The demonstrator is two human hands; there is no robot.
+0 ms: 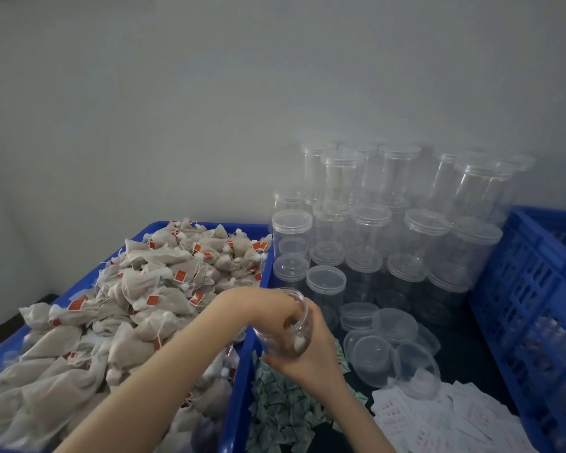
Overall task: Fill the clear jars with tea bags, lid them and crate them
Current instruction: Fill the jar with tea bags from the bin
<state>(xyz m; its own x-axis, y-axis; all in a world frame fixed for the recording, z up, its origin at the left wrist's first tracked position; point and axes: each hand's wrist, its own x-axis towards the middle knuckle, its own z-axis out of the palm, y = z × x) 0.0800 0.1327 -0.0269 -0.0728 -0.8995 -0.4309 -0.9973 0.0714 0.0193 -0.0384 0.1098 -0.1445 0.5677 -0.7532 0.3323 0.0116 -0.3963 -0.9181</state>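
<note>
Clear plastic everywhere on the right, and the action sits dead centre: the right hand (311, 351) wraps its fingers round an open jar (286, 325), gripping it from below and tilting the mouth up and to the left. The left hand (268, 304) reaches across and down into that mouth, fingers inside the jar, so whether they pinch anything or hang loose cannot be told through the blurred plastic. Something pale and something brown show inside the jar near its lower side.

That jar hangs just over the right edge of the blue bin (239, 387), which is heaped with tea bags (138, 295), beige pouches with strings and small red tags. Just right of the bin, under the right wrist, lies a scatter of small greenish packets (281, 407). Beside those, loose clear lids (392, 341) lie overlapping in a pile, and white slips of paper (448, 416) spread out at the lower right.

Behind the lids stands a crowd of lidded empty jars (373, 230), stacked in 2 tiers against the grey wall (209, 93). At the far right edge sits a blue slatted crate (533, 289), and shapes that look like jars show dimly through its slats.
</note>
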